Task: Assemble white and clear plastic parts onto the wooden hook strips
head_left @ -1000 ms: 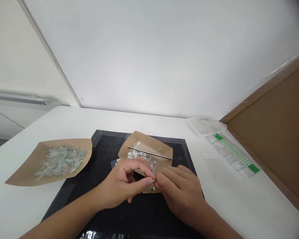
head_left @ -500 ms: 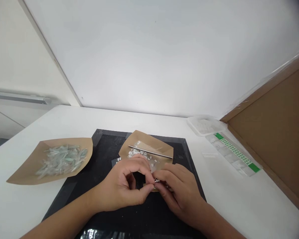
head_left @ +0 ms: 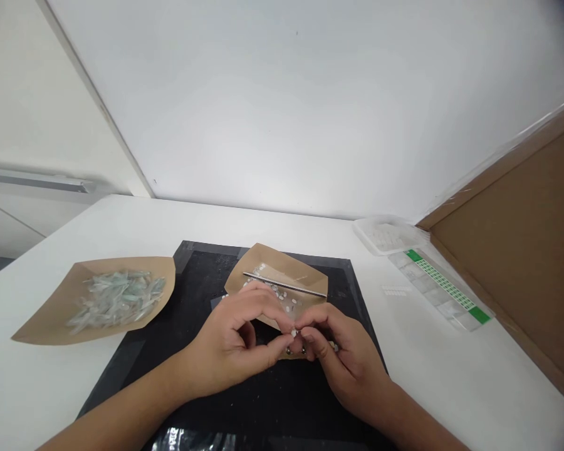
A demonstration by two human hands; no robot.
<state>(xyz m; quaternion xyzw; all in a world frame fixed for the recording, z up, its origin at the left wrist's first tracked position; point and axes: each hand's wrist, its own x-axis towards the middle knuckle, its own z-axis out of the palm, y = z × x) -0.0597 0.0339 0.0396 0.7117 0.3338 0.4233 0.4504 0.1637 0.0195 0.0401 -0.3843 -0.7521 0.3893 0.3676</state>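
Observation:
My left hand (head_left: 239, 341) is closed in a pinch, thumb and forefinger meeting on a tiny white piece (head_left: 294, 333). Close against it, my right hand (head_left: 350, 357) has its forefinger and thumb curled at the same piece. Small shiny metallic bits (head_left: 303, 351) show beneath the fingertips; what they belong to is mostly hidden. Behind the hands, a brown paper tray (head_left: 310, 273) holds several small white pieces (head_left: 289, 309), partly covered by my left fingers. A thin dark metal rod (head_left: 284, 284) lies across that tray.
A black mat (head_left: 202, 263) lies under the hands on the white table (head_left: 136, 219). To the left, another brown paper tray (head_left: 42, 322) holds clear greenish plastic strips (head_left: 122, 294). A clear organizer with a green label (head_left: 444, 288) and a plastic tub (head_left: 385, 235) stand right, beside cardboard (head_left: 521, 232).
The fingertips have shifted slightly, and the white piece between them now shows. My right thumb and forefinger have parted somewhat, revealing more of the shiny bits below.

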